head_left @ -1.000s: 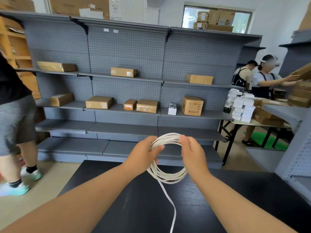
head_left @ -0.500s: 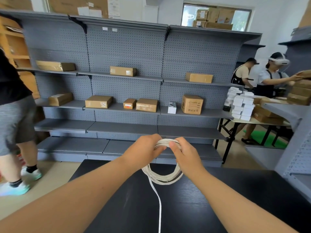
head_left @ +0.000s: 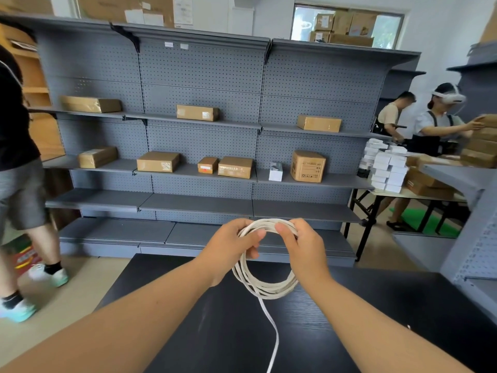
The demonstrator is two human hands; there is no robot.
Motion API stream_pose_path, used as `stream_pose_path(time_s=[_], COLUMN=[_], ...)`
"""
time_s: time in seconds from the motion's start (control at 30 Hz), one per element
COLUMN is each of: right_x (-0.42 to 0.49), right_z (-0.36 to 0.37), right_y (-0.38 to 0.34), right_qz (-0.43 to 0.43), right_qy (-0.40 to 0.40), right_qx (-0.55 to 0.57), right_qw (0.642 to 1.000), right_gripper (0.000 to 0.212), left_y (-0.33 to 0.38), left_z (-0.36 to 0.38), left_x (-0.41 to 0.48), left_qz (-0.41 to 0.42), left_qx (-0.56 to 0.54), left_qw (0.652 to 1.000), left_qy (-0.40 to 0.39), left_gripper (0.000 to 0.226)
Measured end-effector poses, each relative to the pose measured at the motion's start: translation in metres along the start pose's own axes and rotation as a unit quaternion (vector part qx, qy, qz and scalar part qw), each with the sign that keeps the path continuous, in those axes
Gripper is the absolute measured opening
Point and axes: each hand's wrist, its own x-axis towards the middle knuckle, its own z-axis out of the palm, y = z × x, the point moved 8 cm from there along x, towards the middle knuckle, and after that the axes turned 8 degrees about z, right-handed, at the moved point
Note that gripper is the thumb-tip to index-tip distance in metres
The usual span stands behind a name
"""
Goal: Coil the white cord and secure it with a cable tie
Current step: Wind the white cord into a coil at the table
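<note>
A white cord (head_left: 265,288) is wound into a round coil of several loops, held upright above a black table (head_left: 390,313). My left hand (head_left: 232,247) grips the coil's upper left side, thumb across the strands. Close beside it at the top right, my right hand (head_left: 302,246) pinches the coil. One loose flat tail of the cord hangs from the coil's bottom and runs down out of the picture's lower edge. No cable tie is in view.
Grey pegboard shelving (head_left: 204,135) with several cardboard boxes stands behind the table. A person (head_left: 18,184) stands on the left. Two people (head_left: 435,122) work at a folding table stacked with white boxes (head_left: 384,168) on the right. A grey shelf unit (head_left: 473,238) borders the table's right side.
Both hands came closer together at the coil's top, then rose slightly with it. The hanging tail swung left and back toward the right.
</note>
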Motion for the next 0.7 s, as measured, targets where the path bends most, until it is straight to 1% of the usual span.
stream_pose_path(time_s=[0.03,0.13,0.17,0.23,0.27,0.33,0.4,0.47,0.53,0.6,0.7], right_x=[0.0,0.002,0.003,0.003,0.003,0.001,-0.001,0.0,0.001,0.003,0.003], right_z=[0.0,0.002,0.004,0.008,0.01,0.013,0.016,0.017,0.016,0.013,0.011], right_y=[0.0,0.003,0.003,0.004,0.003,-0.001,-0.004,-0.005,-0.005,-0.006,-0.006], right_qz=[0.0,0.008,0.012,0.02,0.019,-0.012,-0.047,-0.054,-0.052,-0.063,-0.073], right_qy=[0.001,-0.02,-0.035,-0.079,-0.106,-0.153,-0.177,-0.172,-0.157,-0.14,-0.129], right_qx=[-0.002,-0.005,-0.002,0.007,0.006,-0.042,-0.12,-0.163,-0.183,-0.195,-0.209], right_qw=[1.0,1.0,0.999,0.997,0.994,0.987,0.976,0.97,0.969,0.969,0.967], right_gripper=[0.033,0.031,0.027,0.013,0.012,0.034,0.046,0.045,0.041,0.036,0.031], left_y=[0.001,0.005,0.007,0.009,0.011,0.014,0.016,0.017,0.016,0.014,0.011], left_z=[0.0,-0.002,-0.003,-0.005,-0.006,-0.005,-0.005,-0.005,-0.004,-0.003,-0.001], left_x=[0.0,0.001,0.002,0.004,0.006,0.008,0.01,0.013,0.014,0.013,0.012], left_qz=[0.006,0.034,0.043,0.054,0.06,0.07,0.074,0.075,0.073,0.07,0.064], left_qx=[0.028,0.183,0.22,0.267,0.283,0.312,0.339,0.355,0.355,0.335,0.269], left_qw=[1.0,0.983,0.975,0.962,0.957,0.948,0.938,0.932,0.932,0.94,0.961], left_qy=[0.003,0.01,0.012,0.017,0.016,0.006,-0.003,-0.01,-0.016,-0.02,-0.02], left_gripper=[0.006,0.01,0.012,0.018,0.02,0.023,0.024,0.026,0.026,0.023,0.015])
